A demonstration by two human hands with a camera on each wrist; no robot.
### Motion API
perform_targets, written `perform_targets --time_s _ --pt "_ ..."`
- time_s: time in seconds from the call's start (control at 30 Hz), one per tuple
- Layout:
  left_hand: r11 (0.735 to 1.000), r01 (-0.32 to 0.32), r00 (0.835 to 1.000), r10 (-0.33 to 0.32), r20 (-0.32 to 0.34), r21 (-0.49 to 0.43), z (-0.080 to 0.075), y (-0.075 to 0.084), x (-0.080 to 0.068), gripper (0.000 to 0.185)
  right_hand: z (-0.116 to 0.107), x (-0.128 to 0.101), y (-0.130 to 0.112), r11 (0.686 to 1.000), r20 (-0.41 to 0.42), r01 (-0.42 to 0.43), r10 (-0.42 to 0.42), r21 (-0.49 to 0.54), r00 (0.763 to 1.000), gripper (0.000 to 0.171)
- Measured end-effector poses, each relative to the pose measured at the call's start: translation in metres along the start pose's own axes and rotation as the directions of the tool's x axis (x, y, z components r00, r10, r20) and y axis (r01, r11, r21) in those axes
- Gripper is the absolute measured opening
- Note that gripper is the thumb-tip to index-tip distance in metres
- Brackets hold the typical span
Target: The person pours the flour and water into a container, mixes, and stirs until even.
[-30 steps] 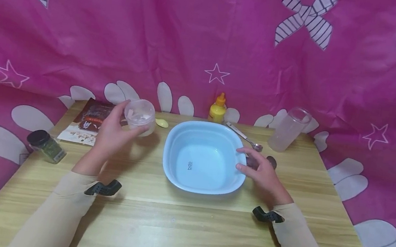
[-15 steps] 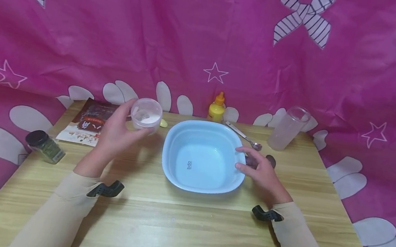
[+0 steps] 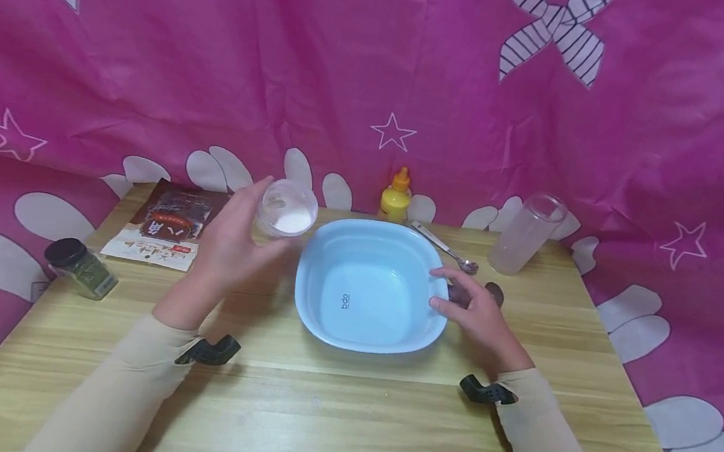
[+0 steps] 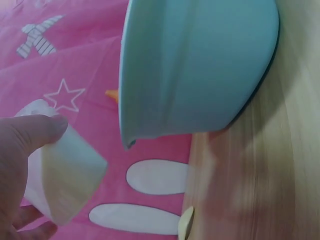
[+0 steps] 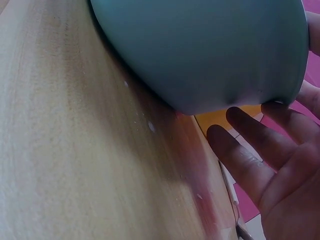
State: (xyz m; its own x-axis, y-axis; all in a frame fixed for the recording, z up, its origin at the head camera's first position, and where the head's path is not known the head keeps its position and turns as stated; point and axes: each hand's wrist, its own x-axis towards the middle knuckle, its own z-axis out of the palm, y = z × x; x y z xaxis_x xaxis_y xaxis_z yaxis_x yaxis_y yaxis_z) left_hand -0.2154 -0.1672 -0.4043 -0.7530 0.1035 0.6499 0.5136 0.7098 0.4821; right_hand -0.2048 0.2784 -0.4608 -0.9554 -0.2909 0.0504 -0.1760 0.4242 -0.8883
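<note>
My left hand (image 3: 234, 244) grips a small clear plastic cup (image 3: 286, 207) with white powder inside, lifted and tilted just left of the light blue square basin (image 3: 421, 324). In the left wrist view the cup (image 4: 65, 180) sits between my thumb and fingers, next to the basin's outer wall (image 4: 200, 65). My right hand (image 3: 470, 307) rests with relaxed fingers against the basin's right rim. The right wrist view shows those fingers (image 5: 250, 165) straight beside the basin's wall (image 5: 210, 50), holding nothing.
A yellow squeeze bottle (image 3: 396, 196), a metal spoon (image 3: 446, 249) and a tall clear tumbler (image 3: 527, 233) stand behind the basin. A printed packet (image 3: 161, 231) and a dark-lidded spice jar (image 3: 80, 267) lie left. A small dark object (image 3: 494, 293) sits by my right hand.
My left hand has carried the cup rightward and slightly up toward the basin's left rim, tilting it more. The right hand has stayed on the basin's rim.
</note>
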Motion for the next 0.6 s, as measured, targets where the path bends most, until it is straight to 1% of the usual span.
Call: perform_targets --time_s 0.1,0.23,0.43,0.6 --pt "0.998 -0.059 0.998 0.059 -0.007 0.013 0.004 0.005 0.001 0.094 0.000 0.000 -0.001 1.000 0.000 0.003 -0.003 -0.003 1.000 0.055" --pt "0.991 -0.132 0.991 0.132 0.002 0.029 0.010 0.010 0.004 0.091 0.000 0.000 0.000 1.000 0.000 0.005 -0.005 -0.002 1.000 0.054" --pt "0.976 -0.211 0.977 0.210 0.029 0.051 0.019 0.018 0.005 0.092 0.000 0.000 0.002 1.000 -0.002 -0.002 0.002 0.004 1.000 0.054" --pt "0.961 -0.270 0.963 0.268 0.038 0.066 0.025 0.021 0.005 0.094 0.000 0.000 0.001 1.000 -0.004 -0.006 0.006 0.010 1.000 0.053"
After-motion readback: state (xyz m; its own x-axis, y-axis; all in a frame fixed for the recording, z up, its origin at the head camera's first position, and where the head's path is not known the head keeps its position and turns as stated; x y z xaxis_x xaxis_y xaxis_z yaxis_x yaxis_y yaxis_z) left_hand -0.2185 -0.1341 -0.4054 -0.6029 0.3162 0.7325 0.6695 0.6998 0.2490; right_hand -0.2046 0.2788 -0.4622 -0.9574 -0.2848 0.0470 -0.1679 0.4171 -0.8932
